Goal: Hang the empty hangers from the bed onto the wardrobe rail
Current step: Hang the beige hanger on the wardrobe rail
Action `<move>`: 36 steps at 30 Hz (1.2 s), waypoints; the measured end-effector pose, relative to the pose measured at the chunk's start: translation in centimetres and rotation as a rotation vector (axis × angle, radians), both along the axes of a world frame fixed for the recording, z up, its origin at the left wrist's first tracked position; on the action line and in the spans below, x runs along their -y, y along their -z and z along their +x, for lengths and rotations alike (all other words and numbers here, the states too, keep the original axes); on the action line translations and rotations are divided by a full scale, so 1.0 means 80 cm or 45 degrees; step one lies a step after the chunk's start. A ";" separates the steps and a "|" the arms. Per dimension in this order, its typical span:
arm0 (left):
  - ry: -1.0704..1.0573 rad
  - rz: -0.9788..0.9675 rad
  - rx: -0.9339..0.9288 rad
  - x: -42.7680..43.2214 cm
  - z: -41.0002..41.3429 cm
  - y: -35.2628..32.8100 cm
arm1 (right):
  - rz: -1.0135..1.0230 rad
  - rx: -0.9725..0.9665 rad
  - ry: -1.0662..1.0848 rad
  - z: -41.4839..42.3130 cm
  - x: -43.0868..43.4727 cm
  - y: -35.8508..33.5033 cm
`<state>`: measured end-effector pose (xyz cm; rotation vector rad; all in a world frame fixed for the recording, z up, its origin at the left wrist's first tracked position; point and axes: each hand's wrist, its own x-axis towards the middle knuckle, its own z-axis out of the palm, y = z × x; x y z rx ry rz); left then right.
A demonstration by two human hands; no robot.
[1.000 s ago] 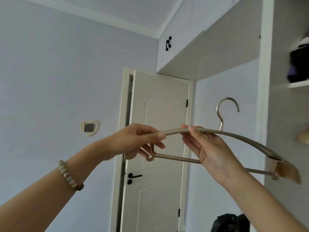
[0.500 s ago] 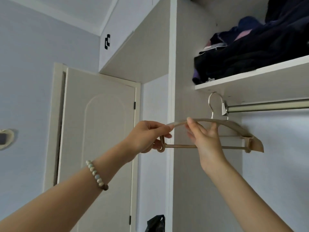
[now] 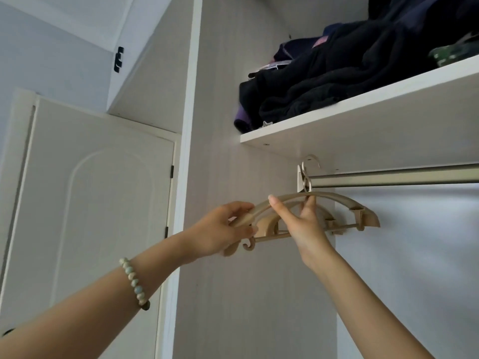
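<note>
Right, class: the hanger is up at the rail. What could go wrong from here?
The hook is at the rail's very end, by the bracket, and could snag there. A second hanger sits close behind the held hanger; the two might tangle when the left hand and right hand let go.

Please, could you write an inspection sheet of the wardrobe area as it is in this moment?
Surface: white shelf above the metal rail, loaded.
Job's things: two beige hangers, hooks at the left end of the rail; whether seated, cannot tell.
Clutter: dark clothes piled on the shelf.
Grippers: left hand grips the hangers' left end; right hand pinches the top bar near the hooks.
Cables: nothing seen.
Surroundings: white door, bead bracelet on left wrist.
</note>
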<state>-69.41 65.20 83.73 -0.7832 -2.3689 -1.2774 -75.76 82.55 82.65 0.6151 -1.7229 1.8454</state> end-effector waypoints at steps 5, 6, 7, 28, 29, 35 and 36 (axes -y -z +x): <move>-0.004 0.017 -0.091 -0.048 -0.052 -0.003 | 0.030 0.069 -0.026 -0.060 -0.042 -0.015; 0.001 0.006 -0.089 -0.056 -0.060 -0.004 | 0.035 0.096 -0.037 -0.070 -0.048 -0.016; 0.005 -0.010 -0.088 -0.065 -0.067 -0.005 | 0.033 0.123 -0.057 -0.080 -0.054 -0.017; -0.180 -0.059 -0.081 -0.118 -0.133 0.003 | -0.003 0.248 -0.186 -0.172 -0.088 -0.012; -0.185 -0.059 -0.083 -0.119 -0.133 0.005 | -0.015 0.254 -0.186 -0.172 -0.088 -0.011; -0.239 -0.120 -0.138 -0.122 -0.122 0.006 | -0.095 0.284 -0.191 -0.169 -0.091 -0.012; -0.262 -0.150 -0.165 -0.120 -0.120 0.006 | -0.099 0.292 -0.186 -0.172 -0.092 -0.011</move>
